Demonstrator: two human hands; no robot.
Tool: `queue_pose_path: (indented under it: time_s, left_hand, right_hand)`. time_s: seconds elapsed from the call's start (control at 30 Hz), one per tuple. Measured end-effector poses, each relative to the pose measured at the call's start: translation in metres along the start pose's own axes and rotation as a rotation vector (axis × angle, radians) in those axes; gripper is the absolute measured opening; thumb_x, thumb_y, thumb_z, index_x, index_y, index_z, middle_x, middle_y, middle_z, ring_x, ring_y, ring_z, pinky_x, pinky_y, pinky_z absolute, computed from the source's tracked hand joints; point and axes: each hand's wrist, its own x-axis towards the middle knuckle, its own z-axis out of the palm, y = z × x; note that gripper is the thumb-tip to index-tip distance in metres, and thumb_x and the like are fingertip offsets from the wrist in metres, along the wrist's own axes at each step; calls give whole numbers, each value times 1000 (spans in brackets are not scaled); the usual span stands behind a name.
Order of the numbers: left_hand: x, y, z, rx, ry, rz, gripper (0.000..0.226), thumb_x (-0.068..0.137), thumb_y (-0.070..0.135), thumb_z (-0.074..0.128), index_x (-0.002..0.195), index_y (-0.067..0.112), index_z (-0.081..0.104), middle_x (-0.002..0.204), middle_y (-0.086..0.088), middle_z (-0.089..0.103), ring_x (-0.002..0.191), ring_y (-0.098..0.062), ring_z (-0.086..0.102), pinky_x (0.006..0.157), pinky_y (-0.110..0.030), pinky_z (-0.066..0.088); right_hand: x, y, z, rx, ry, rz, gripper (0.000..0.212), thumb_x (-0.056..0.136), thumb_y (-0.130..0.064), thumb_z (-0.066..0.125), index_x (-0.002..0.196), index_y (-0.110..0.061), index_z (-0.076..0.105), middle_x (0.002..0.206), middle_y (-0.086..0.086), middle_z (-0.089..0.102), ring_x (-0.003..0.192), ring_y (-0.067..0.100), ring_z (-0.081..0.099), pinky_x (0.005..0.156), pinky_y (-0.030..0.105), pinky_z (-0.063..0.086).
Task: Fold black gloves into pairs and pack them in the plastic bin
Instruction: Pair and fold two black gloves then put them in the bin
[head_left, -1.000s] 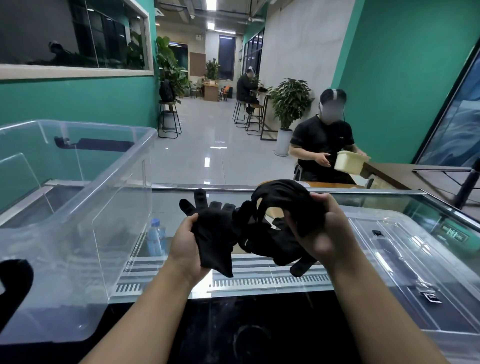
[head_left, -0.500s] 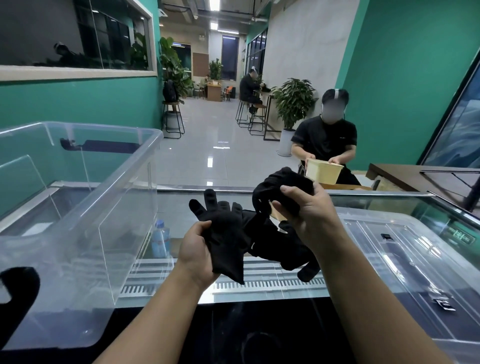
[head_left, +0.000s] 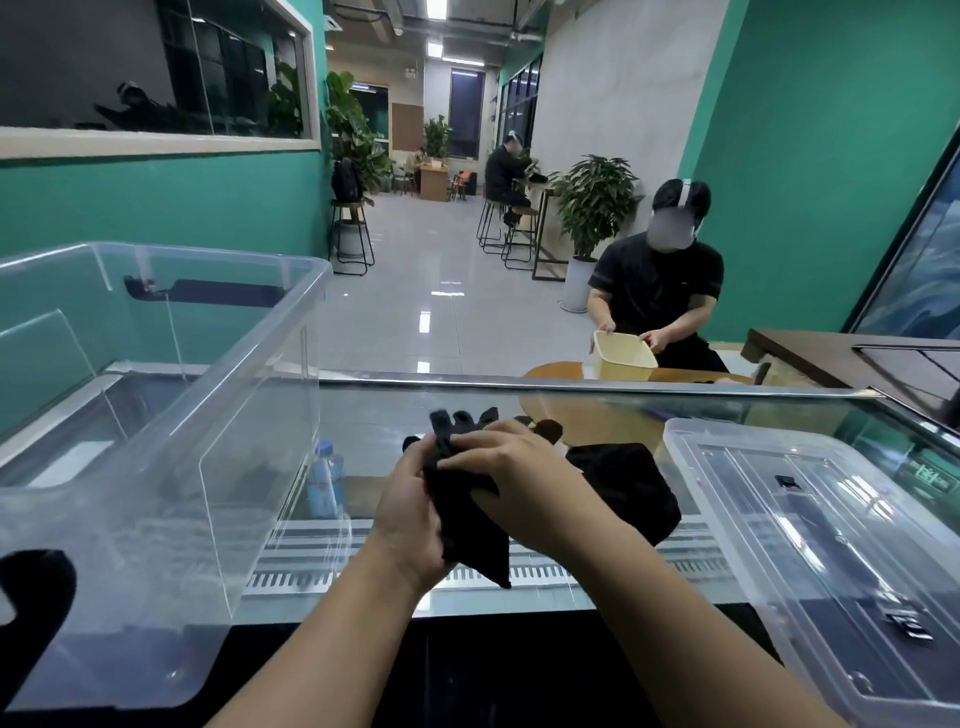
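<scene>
Black glove (head_left: 470, 512), at desk (head_left: 363, 603) centre: now clasped between left hand (head_left: 408, 506) and right hand (head_left: 511, 470), second glove (head_left: 623, 488) released at 3 o'clock, bin (head_left: 156, 415) at 9 o'clock; folding judged begun.

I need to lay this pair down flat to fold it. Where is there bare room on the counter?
Bare glass lies between the clear bin on the left and the loose black gloves. It is crowded to the right, where the gloves sit against the bin lid. Both the left hand and right hand grip the gloves in hand.
</scene>
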Motion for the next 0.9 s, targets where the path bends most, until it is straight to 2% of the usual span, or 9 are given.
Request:
queue_pose_path:
  time_s: [0.13,0.27,0.37,0.5,0.63,0.7,0.77,0.83,0.9]
  left_hand:
    - [0,-1,0,69,91,-36,38,90,35,47,78,7,70,66,-12,70,61,-25,70,57,-29,56]
    - [-1,1,0,116,152,-66,34,90,29,49,72,4,63,54,-12,64,49,-25,66,48,-28,56]
    - [-1,3,-1,158,187,-98,37,89,27,50,65,1,60,50,-13,62,44,-26,64,44,-28,54]
    - [-2,2,-1,219,215,-137,40,88,31,53,68,-2,61,55,-14,64,47,-26,65,47,-29,55]
    - [-4,-1,3,176,216,-150,41,95,30,42,75,0,59,52,-15,65,46,-27,66,45,-31,55]
    - [-5,-1,4,158,201,-124,38,96,28,37,83,1,61,60,-17,69,55,-29,69,56,-38,55]
    - [-6,1,5,151,200,-94,36,96,24,35,91,1,62,68,-18,72,63,-33,70,64,-48,51]
    - [-11,2,7,129,182,-83,34,96,21,34,93,0,60,68,-18,73,59,-33,70,57,-53,53]
    - [-14,3,11,134,171,-82,32,95,18,34,90,0,59,62,-17,71,52,-31,69,46,-50,55]
  right_hand:
    - [-6,0,9,89,-86,-79,37,83,-8,48,112,-19,69,118,3,67,116,27,54,96,40,46]
    - [-17,7,11,152,-108,-153,37,88,-6,49,119,-19,66,130,2,62,134,18,43,106,24,37]
    - [-24,11,13,306,-169,-116,38,89,-1,51,120,-16,64,133,-1,59,134,6,32,111,23,31]
    - [-32,14,17,478,-221,-36,38,88,2,52,120,-14,64,131,-3,59,136,3,30,114,19,27]
    - [-39,11,10,670,-219,121,46,80,0,55,121,-20,63,130,-12,58,136,-6,31,110,15,31]
    - [-40,13,1,717,-149,191,48,71,-4,49,112,-20,67,124,-10,61,126,-5,44,102,13,38]
    - [-39,17,-5,740,11,302,33,71,-7,47,93,-19,69,102,-4,67,94,-1,60,80,15,49]
    - [-38,27,-2,658,135,488,15,82,-13,53,81,-17,68,79,-1,67,65,6,58,61,19,48]
    - [-37,35,3,686,94,655,15,88,-26,59,83,-16,68,74,1,69,61,10,60,62,27,52]
